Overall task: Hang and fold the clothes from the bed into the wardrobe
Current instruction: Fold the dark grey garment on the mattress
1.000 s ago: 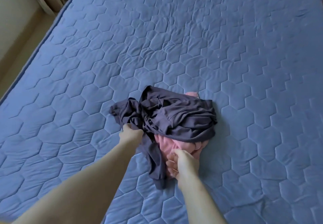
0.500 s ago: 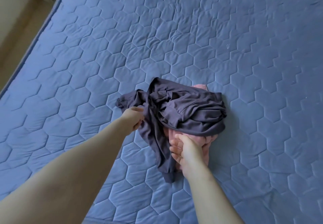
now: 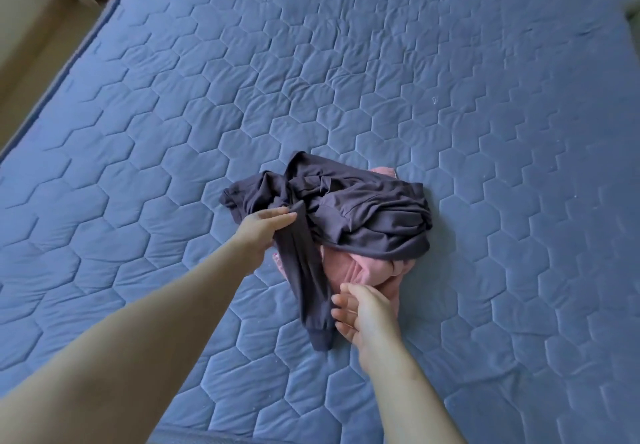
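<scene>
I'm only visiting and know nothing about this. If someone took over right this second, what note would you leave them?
The left hand has its fingers pinching the cuffed limb of the dark purple garment.
The right hand has its fingers loosely curled at the near edge of the pink garment; I can't tell whether it grips.
Both garments lie crumpled in one heap on the blue quilted mattress, dark over pink.
Done: nothing here is folded or hung.
Left: separate the two, then fold or hang each. The wardrobe is out of view.
</scene>
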Demonstrator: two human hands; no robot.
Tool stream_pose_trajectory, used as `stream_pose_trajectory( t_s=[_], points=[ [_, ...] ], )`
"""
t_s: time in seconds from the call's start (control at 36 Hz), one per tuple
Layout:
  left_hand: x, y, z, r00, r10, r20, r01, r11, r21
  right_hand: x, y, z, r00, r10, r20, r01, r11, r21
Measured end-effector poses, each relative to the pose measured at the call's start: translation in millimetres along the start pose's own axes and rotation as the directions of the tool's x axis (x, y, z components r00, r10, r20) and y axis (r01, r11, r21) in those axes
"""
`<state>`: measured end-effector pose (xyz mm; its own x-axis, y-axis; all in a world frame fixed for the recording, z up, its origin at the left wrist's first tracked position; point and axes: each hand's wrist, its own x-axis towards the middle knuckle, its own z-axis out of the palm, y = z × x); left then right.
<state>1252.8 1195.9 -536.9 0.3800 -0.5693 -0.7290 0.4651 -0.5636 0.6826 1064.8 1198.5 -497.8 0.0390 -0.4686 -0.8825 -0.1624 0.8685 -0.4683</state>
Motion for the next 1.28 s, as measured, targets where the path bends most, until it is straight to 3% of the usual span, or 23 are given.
stream_pose_trajectory(
  t_s=[0.08, 0.19, 0.28, 0.39, 0.53, 0.64, 0.69, 0.78, 0.86, 0.94, 1.0, 1.06, 1.08, 1.14, 1.17, 1.22, 1.28],
  points=[
    [-26, 24, -8, 0.991, 0.107, -0.078, -0.116, 0.986, -0.118, -19, -17, -3, 0.998, -0.070, 0.012, 0.069, 0.997, 0.025],
    [-71, 74, -12, 0.972, 0.234, -0.035, -0.237, 0.960, -0.153, -51, -41, -5, 0.991, -0.134, 0.014, 0.134, 0.991, 0.007],
    [-113, 119, -11, 0.929, 0.366, 0.051, -0.368, 0.929, 0.036, -79, -60, -4, 0.960, -0.276, 0.043, 0.277, 0.960, -0.031],
    [-175, 182, -5, 0.827, 0.532, 0.180, -0.562, 0.773, 0.296, -125, -90, 6, 0.901, -0.410, 0.141, 0.416, 0.909, -0.014],
    [-252, 243, 2, 0.673, 0.673, 0.308, -0.739, 0.596, 0.313, -165, -127, 19, 0.701, -0.655, 0.282, 0.708, 0.686, -0.167],
    [-306, 276, 3, 0.571, 0.773, 0.276, -0.815, 0.573, 0.082, -187, -144, 25, 0.551, -0.768, 0.327, 0.832, 0.474, -0.288],
    [-328, 292, 0, 0.495, 0.837, 0.232, -0.860, 0.510, -0.006, -192, -147, 25, 0.564, -0.756, 0.331, 0.818, 0.460, -0.345],
    [-346, 311, -6, 0.410, 0.895, 0.174, -0.909, 0.416, 0.002, -198, -157, 21, 0.637, -0.724, 0.264, 0.758, 0.526, -0.385],
    [-342, 318, -11, 0.448, 0.889, 0.099, -0.894, 0.445, 0.045, -220, -176, 17, 0.561, -0.806, 0.188, 0.818, 0.507, -0.271],
    [-325, 312, -14, 0.482, 0.876, -0.005, -0.825, 0.456, 0.333, -258, -194, 17, 0.442, -0.879, 0.178, 0.897, 0.426, -0.120],
    [-322, 304, -16, 0.556, 0.826, 0.098, -0.697, 0.399, 0.596, -284, -201, 19, 0.382, -0.903, 0.198, 0.920, 0.391, 0.011],
    [-325, 290, -16, 0.722, 0.612, 0.322, -0.609, 0.341, 0.716, -305, -205, 21, 0.335, -0.916, 0.222, 0.925, 0.364, 0.110],
    [-330, 282, -14, 0.766, 0.484, 0.424, -0.604, 0.316, 0.732, -313, -207, 23, 0.309, -0.922, 0.235, 0.927, 0.347, 0.142],
    [-338, 266, -5, 0.759, 0.356, 0.546, -0.642, 0.264, 0.720, -325, -210, 27, 0.246, -0.931, 0.271, 0.937, 0.300, 0.178],
    [-337, 260, -1, 0.731, 0.374, 0.571, -0.674, 0.260, 0.692, -330, -211, 30, 0.212, -0.932, 0.294, 0.947, 0.270, 0.173],
    [-331, 253, 7, 0.676, 0.515, 0.527, -0.720, 0.308, 0.622, -336, -211, 32, 0.156, -0.924, 0.349, 0.962, 0.223, 0.159],
    [-329, 256, 9, 0.628, 0.680, 0.379, -0.741, 0.371, 0.560, -337, -211, 31, 0.149, -0.917, 0.371, 0.957, 0.228, 0.178]
  ],
)
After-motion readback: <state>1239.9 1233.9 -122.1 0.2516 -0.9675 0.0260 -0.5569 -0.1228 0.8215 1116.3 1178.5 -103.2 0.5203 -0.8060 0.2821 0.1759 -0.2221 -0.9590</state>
